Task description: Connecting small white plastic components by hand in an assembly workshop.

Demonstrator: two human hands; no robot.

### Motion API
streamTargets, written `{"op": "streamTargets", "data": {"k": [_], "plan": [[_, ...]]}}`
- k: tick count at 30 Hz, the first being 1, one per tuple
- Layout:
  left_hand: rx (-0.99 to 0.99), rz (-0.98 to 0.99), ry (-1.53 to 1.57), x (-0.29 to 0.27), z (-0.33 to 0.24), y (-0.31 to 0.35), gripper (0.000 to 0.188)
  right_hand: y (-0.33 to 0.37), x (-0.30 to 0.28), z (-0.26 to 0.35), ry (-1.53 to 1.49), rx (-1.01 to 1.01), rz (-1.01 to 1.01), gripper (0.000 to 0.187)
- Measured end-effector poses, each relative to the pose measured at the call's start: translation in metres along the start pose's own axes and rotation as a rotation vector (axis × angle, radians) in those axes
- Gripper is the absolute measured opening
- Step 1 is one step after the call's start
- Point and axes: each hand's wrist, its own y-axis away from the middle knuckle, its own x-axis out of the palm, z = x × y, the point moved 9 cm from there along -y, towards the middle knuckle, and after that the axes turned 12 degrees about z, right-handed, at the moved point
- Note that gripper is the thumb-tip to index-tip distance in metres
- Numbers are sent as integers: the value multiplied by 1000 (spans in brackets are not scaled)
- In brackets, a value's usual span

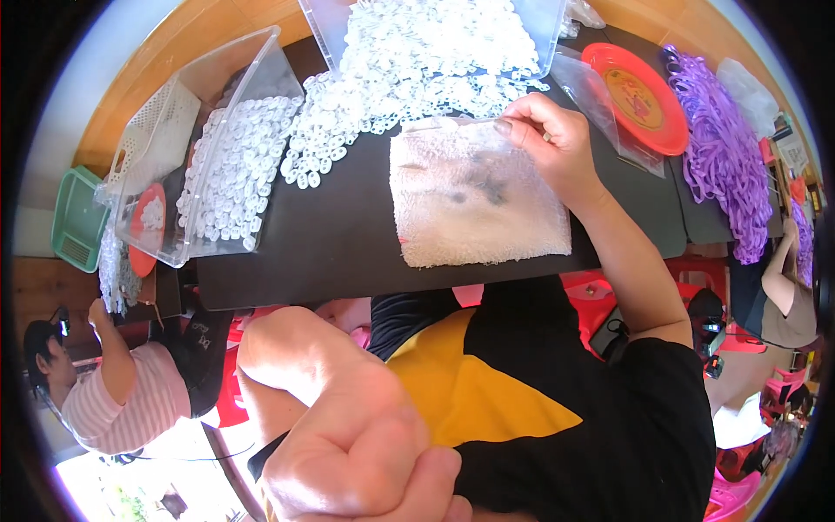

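Observation:
A pale, fuzzy cloth (435,196) with dark smudges lies flat on the dark table in front of me. At its upper right corner, my right hand (557,143) pinches the cloth's edge between thumb and fingers. My left hand (374,461) is raised close to the camera, low in the picture, with its fingers curled in. Whatever it may hold is hidden. Beyond the cloth, a heap of small white oval pieces (317,139) spills out of a clear bin (554,30) that is full of them.
Another clear bin (165,248), tilted, holds more white pieces at the left. To the right are a red plate (674,130), a clear plastic bag (570,87) and a pile of purple ribbons (722,157). A green basket (76,222) stands far left. Co-workers (130,391) sit at both sides.

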Motion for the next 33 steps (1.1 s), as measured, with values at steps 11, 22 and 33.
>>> {"op": "streamTargets", "data": {"k": [11, 22, 33], "plan": [[149, 74, -821, 7, -15, 34, 26, -5, 6, 7, -13, -32, -14, 12], [225, -48, -861, 25, -60, -18, 33, -1, 0, 4, 4, -30, -20, 11], [138, 56, -846, 35, -57, -26, 30, 0, 1, 6, 16, -64, -26, 13]]}}
